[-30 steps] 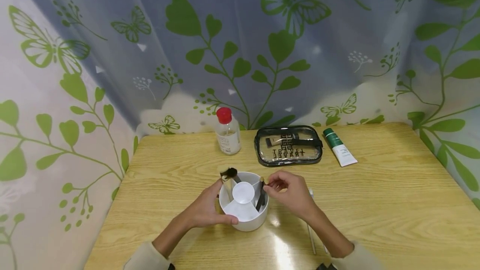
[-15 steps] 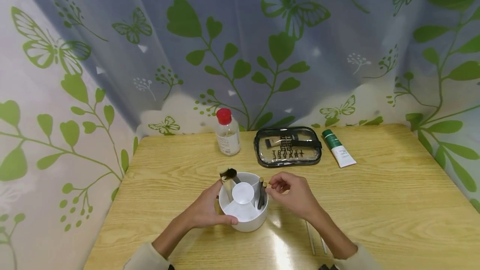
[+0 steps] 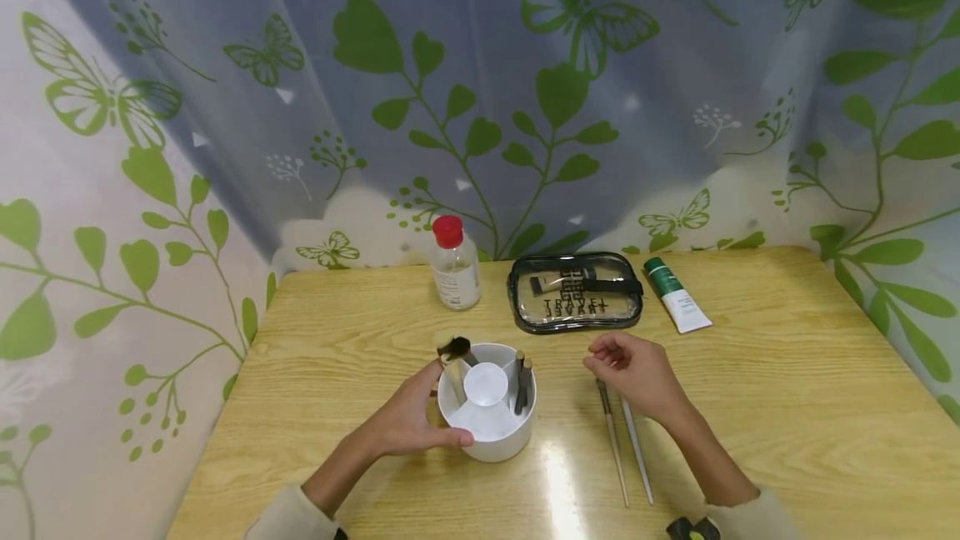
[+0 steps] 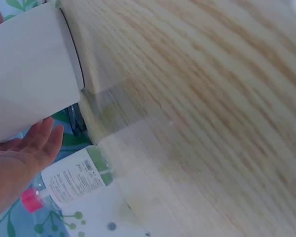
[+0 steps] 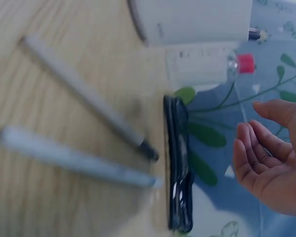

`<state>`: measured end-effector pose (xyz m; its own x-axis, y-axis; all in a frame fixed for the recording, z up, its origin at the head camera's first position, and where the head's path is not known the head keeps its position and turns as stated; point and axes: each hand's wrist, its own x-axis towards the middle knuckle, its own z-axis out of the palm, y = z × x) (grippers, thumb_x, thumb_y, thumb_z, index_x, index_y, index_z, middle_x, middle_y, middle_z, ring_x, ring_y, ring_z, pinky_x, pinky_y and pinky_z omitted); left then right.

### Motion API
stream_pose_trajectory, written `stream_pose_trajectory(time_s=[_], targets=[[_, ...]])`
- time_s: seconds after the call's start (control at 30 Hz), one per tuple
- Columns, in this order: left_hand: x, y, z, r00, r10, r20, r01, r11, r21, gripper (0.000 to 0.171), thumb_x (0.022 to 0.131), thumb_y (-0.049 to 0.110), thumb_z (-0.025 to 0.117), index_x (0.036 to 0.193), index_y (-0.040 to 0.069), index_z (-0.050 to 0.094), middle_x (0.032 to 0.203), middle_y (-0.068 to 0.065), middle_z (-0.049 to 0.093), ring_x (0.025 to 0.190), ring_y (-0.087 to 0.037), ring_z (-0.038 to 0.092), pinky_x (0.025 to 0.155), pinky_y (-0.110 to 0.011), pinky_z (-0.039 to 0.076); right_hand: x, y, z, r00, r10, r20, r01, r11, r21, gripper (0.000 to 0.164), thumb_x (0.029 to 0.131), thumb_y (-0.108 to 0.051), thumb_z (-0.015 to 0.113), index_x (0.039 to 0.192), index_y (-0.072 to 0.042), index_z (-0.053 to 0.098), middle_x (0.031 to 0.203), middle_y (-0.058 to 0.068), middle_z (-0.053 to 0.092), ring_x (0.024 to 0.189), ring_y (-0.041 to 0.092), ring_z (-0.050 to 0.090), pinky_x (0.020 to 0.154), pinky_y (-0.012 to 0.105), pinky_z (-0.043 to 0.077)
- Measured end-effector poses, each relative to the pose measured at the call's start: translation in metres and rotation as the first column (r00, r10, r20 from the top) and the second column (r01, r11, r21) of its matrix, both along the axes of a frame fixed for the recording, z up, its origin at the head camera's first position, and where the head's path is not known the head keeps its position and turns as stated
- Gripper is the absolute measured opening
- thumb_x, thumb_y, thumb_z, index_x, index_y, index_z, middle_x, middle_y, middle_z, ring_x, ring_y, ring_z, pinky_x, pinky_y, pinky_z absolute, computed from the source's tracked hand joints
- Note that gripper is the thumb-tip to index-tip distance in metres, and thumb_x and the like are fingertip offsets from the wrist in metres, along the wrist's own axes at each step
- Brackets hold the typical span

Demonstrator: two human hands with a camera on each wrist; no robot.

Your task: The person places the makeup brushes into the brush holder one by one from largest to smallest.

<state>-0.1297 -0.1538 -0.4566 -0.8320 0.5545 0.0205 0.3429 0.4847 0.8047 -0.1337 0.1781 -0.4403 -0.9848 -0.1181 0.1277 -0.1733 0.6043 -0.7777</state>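
My left hand (image 3: pixel 412 415) grips the side of a white round divided organizer (image 3: pixel 501 447), thumb on its front wall; the left wrist view shows the fingers against the organizer's wall (image 4: pixel 34 74). A makeup brush with dark bristles (image 3: pixel 456 347) stands in its left rear section. In the right section lean slim dark sticks with gold-coloured ends (image 3: pixel 522 390). Apart from the organizer, my right hand (image 3: pixel 636 373) hovers over the table with loosely bent fingers and holds nothing. Below it lie a thin brown-handled brush (image 3: pixel 614 448) and a pale slim stick (image 3: pixel 637 457).
Behind the organizer stands a clear bottle with a red cap (image 3: pixel 456 273). A transparent black-edged travel pouch (image 3: pixel 577 315) lies to its right, with a green and white tube (image 3: pixel 678 296) beyond. A patterned curtain (image 3: pixel 480 107) hangs along the table's back edge.
My right hand has let go of a dark stick in the organizer's right section and moved away to the right. The left hand keeps its grip in place.
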Motion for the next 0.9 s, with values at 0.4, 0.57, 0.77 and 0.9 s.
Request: stream_pose_trajectory(time_s=[0.4, 0.57, 0.77, 0.9], targets=[[0.002, -0.004, -0.004, 1.000, 0.014, -0.022, -0.014, 1.000, -0.006, 0.103, 0.069, 0.046, 0.082, 0.150, 0.021, 0.023, 0.147, -0.005, 0.041, 0.131, -0.022, 0.043, 0.096, -0.040, 0.049, 0.001, 0.034, -0.023, 0.992, -0.048, 0.120, 0.036, 0.994, 0.099, 0.017, 0.082, -0.016, 0.071, 0.089, -0.001, 0.065, 0.077, 0.003, 0.064, 0.069, 0.010, 0.056, 0.058, 0.020, 0.046], [0.003, -0.007, -0.005, 0.999, 0.017, -0.040, -0.018, 1.000, -0.013, 0.103, 0.070, 0.047, 0.080, 0.151, 0.019, 0.023, 0.149, -0.008, 0.037, 0.133, -0.025, 0.042, 0.097, -0.042, 0.048, 0.004, 0.041, -0.028, 0.980, -0.053, 0.189, 0.027, 0.990, 0.136, 0.022, 0.082, -0.018, 0.072, 0.091, 0.001, 0.064, 0.077, 0.004, 0.064, 0.070, 0.010, 0.056, 0.056, 0.020, 0.045], [0.007, -0.009, -0.002, 0.999, 0.032, -0.026, -0.033, 0.999, -0.036, 0.098, 0.071, 0.050, 0.078, 0.148, 0.014, 0.029, 0.144, -0.010, 0.043, 0.130, -0.026, 0.044, 0.097, -0.044, 0.047, 0.006, 0.045, -0.034, 0.967, -0.054, 0.249, 0.013, 0.986, 0.164, 0.022, 0.081, -0.018, 0.073, 0.086, 0.000, 0.064, 0.072, 0.003, 0.062, 0.063, 0.011, 0.052, 0.052, 0.021, 0.042], [0.007, -0.010, 0.000, 0.999, 0.038, -0.030, -0.040, 0.998, -0.042, 0.092, 0.074, 0.047, 0.077, 0.147, 0.014, 0.031, 0.141, -0.009, 0.045, 0.128, -0.025, 0.046, 0.096, -0.044, 0.048, 0.007, 0.047, -0.038, 0.962, -0.066, 0.263, 0.012, 0.980, 0.200, 0.021, 0.079, -0.021, 0.075, 0.080, -0.002, 0.064, 0.068, 0.001, 0.062, 0.061, 0.012, 0.051, 0.052, 0.023, 0.040]])
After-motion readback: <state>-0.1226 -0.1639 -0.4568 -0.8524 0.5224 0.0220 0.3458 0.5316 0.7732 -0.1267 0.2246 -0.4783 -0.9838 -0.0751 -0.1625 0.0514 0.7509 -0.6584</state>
